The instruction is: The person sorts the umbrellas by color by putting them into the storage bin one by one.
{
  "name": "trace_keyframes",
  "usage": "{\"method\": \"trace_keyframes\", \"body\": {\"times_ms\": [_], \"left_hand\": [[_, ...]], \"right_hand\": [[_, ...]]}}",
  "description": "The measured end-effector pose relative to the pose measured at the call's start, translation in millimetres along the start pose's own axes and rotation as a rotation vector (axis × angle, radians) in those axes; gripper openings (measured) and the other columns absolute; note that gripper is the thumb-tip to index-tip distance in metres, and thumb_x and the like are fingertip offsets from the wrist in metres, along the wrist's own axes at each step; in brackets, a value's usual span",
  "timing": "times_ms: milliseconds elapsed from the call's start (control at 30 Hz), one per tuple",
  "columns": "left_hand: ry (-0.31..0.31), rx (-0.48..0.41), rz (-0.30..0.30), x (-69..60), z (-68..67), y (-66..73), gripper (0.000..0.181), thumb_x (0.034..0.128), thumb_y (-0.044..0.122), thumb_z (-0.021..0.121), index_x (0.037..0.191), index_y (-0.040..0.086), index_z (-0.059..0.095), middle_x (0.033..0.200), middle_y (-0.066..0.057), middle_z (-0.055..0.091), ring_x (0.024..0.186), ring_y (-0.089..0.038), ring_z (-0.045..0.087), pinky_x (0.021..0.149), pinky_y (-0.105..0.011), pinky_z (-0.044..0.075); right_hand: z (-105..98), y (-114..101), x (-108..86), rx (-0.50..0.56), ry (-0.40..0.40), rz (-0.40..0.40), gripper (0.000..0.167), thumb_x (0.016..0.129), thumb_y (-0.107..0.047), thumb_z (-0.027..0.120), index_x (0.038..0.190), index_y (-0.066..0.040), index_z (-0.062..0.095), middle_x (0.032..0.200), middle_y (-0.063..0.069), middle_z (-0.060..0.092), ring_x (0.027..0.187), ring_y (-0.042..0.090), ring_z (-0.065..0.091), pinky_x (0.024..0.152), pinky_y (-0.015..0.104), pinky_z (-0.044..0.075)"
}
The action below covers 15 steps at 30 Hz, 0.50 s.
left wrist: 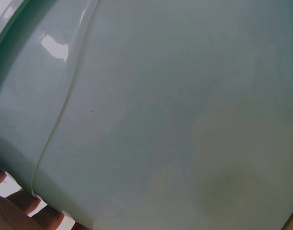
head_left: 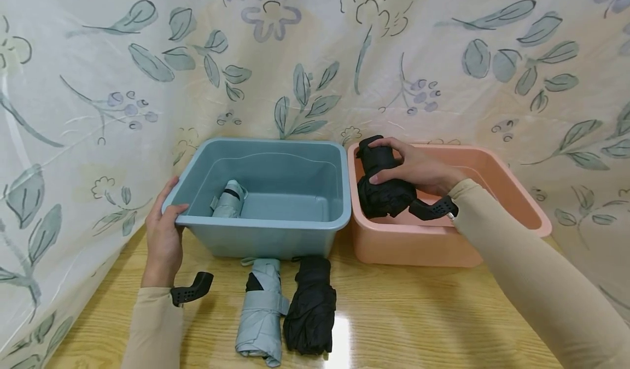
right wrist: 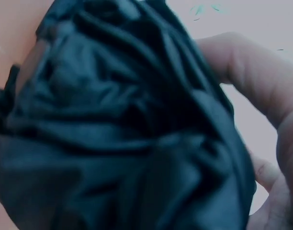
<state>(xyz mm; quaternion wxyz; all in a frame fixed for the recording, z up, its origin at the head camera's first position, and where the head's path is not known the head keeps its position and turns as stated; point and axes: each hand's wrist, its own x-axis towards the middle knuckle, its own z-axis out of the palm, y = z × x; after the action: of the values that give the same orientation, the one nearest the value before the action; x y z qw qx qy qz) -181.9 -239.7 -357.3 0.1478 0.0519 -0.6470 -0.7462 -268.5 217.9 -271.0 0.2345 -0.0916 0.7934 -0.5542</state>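
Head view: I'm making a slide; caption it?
Right hand grips a folded black umbrella at the pink bin; left hand holds the blue bin's rim.

A pale sheet with printed flowers and leaves hangs behind a wood-grain table.

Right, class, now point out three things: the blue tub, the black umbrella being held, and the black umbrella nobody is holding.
Blue tub (head_left: 275, 241): head view, front wall.
Held black umbrella (head_left: 386, 197): head view, wide lower part.
Unheld black umbrella (head_left: 311, 306): head view, middle of its body.
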Motion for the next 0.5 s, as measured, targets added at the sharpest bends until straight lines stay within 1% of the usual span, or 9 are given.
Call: {"method": "trace_keyframes", "body": {"times_ms": [100, 267, 367, 500], "left_hand": [[-0.002, 0.001, 0.000, 0.9, 0.3, 0.2, 0.059, 0.1002, 0.009, 0.039, 0.156, 0.027, 0.042, 0.162, -0.002, 0.030, 0.144, -0.030, 0.026, 0.118, -0.051, 0.019], [-0.003, 0.002, 0.001, 1.4, 0.1, 0.0, 0.059, 0.1002, 0.009, 0.038, 0.155, 0.028, 0.043, 0.161, -0.002, 0.030, 0.144, -0.030, 0.026, 0.118, -0.051, 0.020], [-0.003, 0.000, 0.005, 1.3, 0.2, -0.1, 0.058, 0.1002, 0.009, 0.038, 0.155, 0.028, 0.043, 0.161, -0.002, 0.030, 0.144, -0.030, 0.026, 0.118, -0.051, 0.019], [-0.006, -0.004, 0.004, 0.6, 0.5, -0.4, 0.059, 0.1004, 0.008, 0.038, 0.155, 0.028, 0.043, 0.161, -0.002, 0.030, 0.144, -0.030, 0.026, 0.118, -0.051, 0.019]], "right_hand": [[2.2, 2.1, 3.6, -0.012, -0.025, 0.005, 0.084, 0.088, -0.014, 0.080, 0.154, -0.021, 0.028, 0.139, 0.029, 0.040, 0.104, 0.039, 0.067, 0.083, 0.050, 0.057], [5.3, 8.1, 8.8, -0.045, -0.058, 0.012, 0.087, 0.085, -0.014, 0.083, 0.153, -0.018, 0.030, 0.139, 0.027, 0.044, 0.110, 0.038, 0.064, 0.085, 0.048, 0.057], [7.4, 11.5, 10.8, -0.113, -0.049, 0.000, 0.088, 0.082, -0.019, 0.086, 0.152, -0.018, 0.033, 0.144, 0.021, 0.042, 0.120, 0.035, 0.057, 0.088, 0.043, 0.056], [10.6, 15.3, 12.6, -0.216, -0.052, 0.004, 0.091, 0.080, -0.026, 0.088, 0.152, -0.015, 0.034, 0.148, 0.017, 0.038, 0.132, 0.034, 0.044, 0.096, 0.041, 0.051]]}}
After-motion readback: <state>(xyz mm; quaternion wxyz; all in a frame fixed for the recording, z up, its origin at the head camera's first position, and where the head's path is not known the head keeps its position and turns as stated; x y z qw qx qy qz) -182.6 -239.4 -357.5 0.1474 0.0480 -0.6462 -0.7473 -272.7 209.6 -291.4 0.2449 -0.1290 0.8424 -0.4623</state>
